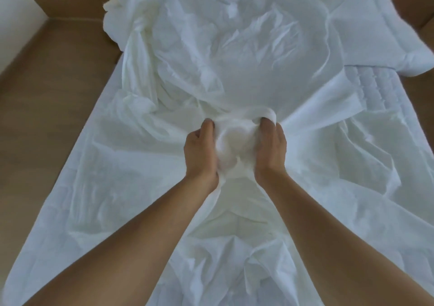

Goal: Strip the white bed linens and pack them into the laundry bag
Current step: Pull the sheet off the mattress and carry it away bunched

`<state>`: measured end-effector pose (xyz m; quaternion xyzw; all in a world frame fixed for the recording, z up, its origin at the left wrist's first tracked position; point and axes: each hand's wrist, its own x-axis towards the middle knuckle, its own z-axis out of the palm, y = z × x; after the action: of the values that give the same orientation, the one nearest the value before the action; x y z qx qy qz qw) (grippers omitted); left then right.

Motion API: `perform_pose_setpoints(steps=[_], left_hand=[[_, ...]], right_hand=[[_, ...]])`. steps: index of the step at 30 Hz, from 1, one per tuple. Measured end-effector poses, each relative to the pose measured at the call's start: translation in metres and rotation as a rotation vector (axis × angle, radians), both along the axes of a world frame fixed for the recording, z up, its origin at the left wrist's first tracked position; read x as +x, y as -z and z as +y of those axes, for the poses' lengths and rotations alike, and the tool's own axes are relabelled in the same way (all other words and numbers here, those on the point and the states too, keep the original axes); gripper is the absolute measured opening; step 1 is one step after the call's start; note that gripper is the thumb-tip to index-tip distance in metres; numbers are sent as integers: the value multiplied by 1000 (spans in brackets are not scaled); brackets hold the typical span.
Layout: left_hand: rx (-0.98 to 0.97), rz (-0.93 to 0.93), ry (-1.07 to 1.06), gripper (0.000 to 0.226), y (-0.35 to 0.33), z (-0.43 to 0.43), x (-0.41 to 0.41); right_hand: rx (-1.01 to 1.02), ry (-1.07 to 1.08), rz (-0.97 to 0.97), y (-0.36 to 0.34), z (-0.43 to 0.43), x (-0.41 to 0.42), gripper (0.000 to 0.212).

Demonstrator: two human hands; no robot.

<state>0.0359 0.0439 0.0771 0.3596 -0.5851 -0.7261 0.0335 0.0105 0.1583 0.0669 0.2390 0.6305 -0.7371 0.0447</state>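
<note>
A bed fills most of the frame, running from the bottom edge up toward the top, with brown flooring down the left side and a strip of it at the upper right. Over the bed lies a loose, heavily creased white sheet, heaped into a mound in the upper centre and trailing off the mattress edge at the upper left. A white pillow sits in the upper right corner, and just below it a quilted mattress pad shows where the sheet is pulled away. At the centre of the frame both bare arms reach forward: the left hand and the right hand sit close together, each closed around the same bunched wad of the sheet, which bulges between the palms. This looks like the gathering step, with the linen drawn in toward the person and balled up; stripping seems well along but not finished, since much fabric is still spread out. The next move probably calls for hauling in more of the sheet, freeing any tucked corner, and then carrying the bundle to the laundry bag, which is nowhere in view. No brand, label or writing can be read on anything here.
</note>
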Motion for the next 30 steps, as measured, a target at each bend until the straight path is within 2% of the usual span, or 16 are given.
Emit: perform_pose_setpoints(steps=[1,3,6,8,9,12,14,16,20,23,25,27,29,30], left_hand=[[-79,-47,14,58,8,-4,15],[-301,-207,87,47,36,-14,54],[-623,-379,322,38,89,-35,112],[-867,-429,458,52,118,-52,138],[-965,-434,459,63,128,-62,146],[-1085,-486,379,95,145,-96,152],[-1075,-609,357,110,154,-122,150],[-1007,-751,303,119,163,-144,147],[-783,-933,154,133,174,-168,143],[-616,-1027,20,134,184,-170,144],[-517,-1043,-50,132,195,-174,148],[-522,-1068,-58,117,204,-182,155],[-481,-981,-65,80,211,-186,158],[-420,-919,-58,63,212,-184,157]], right_hand=[[59,-9,-31,9,3,14,25],[255,-95,-168,40,10,49,31],[599,-382,-406,94,23,107,41],[735,-530,-484,119,28,138,36],[801,-605,-500,127,27,149,33],[1075,-760,-389,139,16,162,39],[1248,-711,-240,137,6,158,60],[1304,-662,-205,137,0,146,90],[1253,-654,-429,149,0,125,131],[1133,-579,-633,164,1,123,148],[1064,-487,-684,175,2,124,152],[1036,-405,-672,189,5,126,149],[1013,-316,-678,197,13,127,138],[989,-271,-679,199,16,126,125]])
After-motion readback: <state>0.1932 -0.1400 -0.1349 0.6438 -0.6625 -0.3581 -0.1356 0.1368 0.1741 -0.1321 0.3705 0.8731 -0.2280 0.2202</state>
